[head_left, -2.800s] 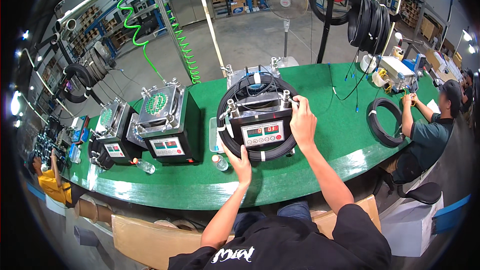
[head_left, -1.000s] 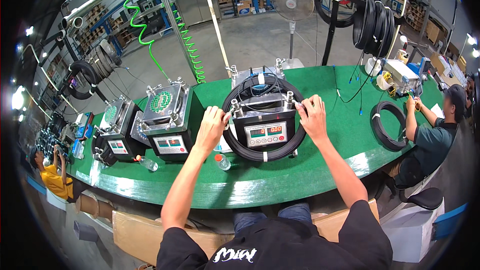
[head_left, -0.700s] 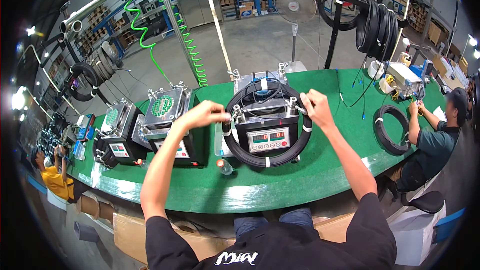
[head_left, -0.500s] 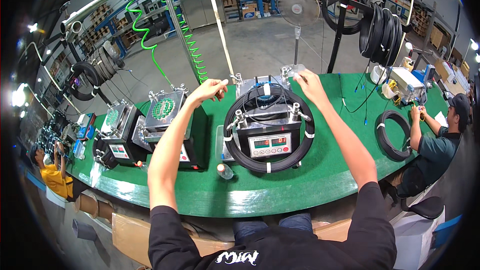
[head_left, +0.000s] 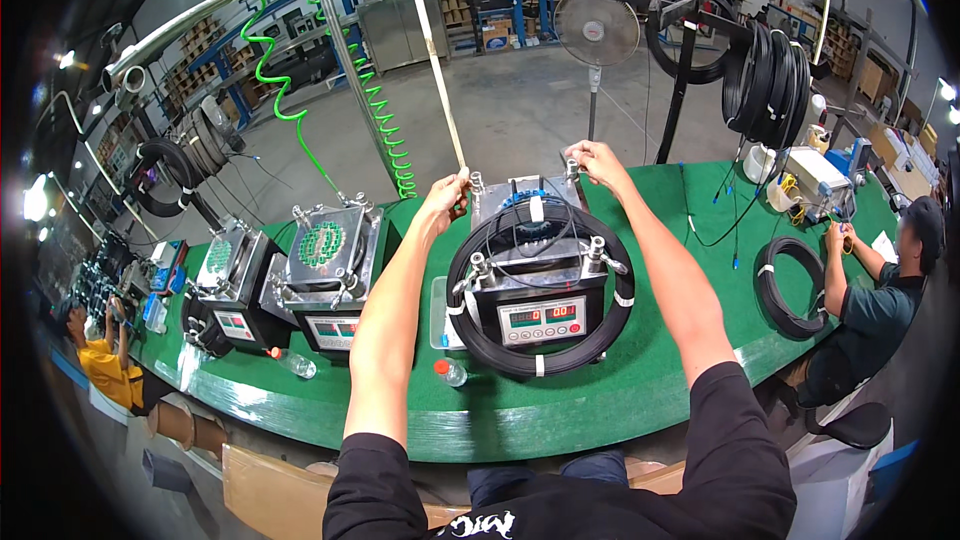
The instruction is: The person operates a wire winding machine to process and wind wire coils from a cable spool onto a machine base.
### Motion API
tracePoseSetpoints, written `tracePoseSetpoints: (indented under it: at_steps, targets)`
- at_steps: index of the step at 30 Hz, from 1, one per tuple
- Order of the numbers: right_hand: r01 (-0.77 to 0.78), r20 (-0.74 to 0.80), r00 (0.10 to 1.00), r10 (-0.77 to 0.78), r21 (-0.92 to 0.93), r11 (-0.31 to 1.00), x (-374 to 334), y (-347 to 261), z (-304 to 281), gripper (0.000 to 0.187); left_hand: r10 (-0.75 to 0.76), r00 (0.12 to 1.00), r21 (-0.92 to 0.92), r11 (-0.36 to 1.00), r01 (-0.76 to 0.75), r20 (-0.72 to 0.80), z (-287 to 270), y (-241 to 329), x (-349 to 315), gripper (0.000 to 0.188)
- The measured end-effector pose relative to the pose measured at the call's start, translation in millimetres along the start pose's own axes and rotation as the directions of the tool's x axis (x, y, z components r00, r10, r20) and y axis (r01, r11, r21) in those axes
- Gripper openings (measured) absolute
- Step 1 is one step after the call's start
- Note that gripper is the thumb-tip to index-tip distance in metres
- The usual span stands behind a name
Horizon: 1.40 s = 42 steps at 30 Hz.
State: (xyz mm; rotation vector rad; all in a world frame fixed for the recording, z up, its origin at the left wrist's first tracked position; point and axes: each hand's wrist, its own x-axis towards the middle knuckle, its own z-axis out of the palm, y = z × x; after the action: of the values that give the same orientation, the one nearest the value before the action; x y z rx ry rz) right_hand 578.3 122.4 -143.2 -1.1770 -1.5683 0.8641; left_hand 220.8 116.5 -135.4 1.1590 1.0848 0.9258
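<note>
A boxy bench machine (head_left: 543, 320) with a metal top, a red digital display and front buttons stands before me. A coil of black cable (head_left: 540, 364), bound with white ties, hangs around its front and top. At the machine's far left corner my left hand (head_left: 447, 200) is closed, fingertips at a metal corner clamp (head_left: 476, 184). My right hand (head_left: 600, 166) pinches the far right corner clamp (head_left: 572, 169) with its fingers. Thin cable loops lead to a ring of blue connectors (head_left: 522, 199) between the hands. Two near corner clamps (head_left: 596, 248) stand free of my hands.
Two similar machines (head_left: 325, 250) with green rings stand to the left. Small bottles with orange caps (head_left: 452, 372) stand near the green table's front edge (head_left: 400, 448). Another cable coil (head_left: 790, 290) lies at right beside a co-worker (head_left: 880, 290). A person in yellow (head_left: 105, 365) sits far left.
Both hands have come down onto the far corner clamps, the left moving right and the right moving slightly left. The view has shifted a little, so the machine sits lower.
</note>
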Motion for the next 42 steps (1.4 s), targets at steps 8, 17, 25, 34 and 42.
tracePoseSetpoints:
  at_steps: [8, 17, 25, 34, 42]
  targets:
    - [-0.254, -0.129, 0.955, 0.267, 0.112, 0.961, -46, -47, 19, 0.049, -0.119, 0.990, 0.012, 0.993, 0.120, -0.077, 14, 21, -27, 0.037]
    - [-0.389, 0.142, 0.921, 0.362, 0.324, 0.862, -99, -92, 8, 0.085, -0.143, 0.984, 0.008, 0.990, 0.143, 0.102, 15, 38, -71, 0.084]
    - [-0.366, 0.103, 0.931, 0.351, 0.271, 0.890, -125, -93, 7, 0.084, -0.099, 0.993, 0.275, 0.958, 0.078, 0.065, 21, 26, -91, 0.089]
    - [-0.008, -0.078, 0.997, 0.018, 0.126, 0.992, -155, -75, 45, 0.060, 0.261, 0.955, -0.108, 0.955, -0.277, -0.142, 14, -41, -123, 0.059]
    - [-0.130, -0.250, 0.953, 0.172, 0.176, 0.976, -224, -48, 43, 0.083, 0.258, 0.942, 0.032, 0.966, -0.257, -0.213, 30, -72, -175, 0.065]
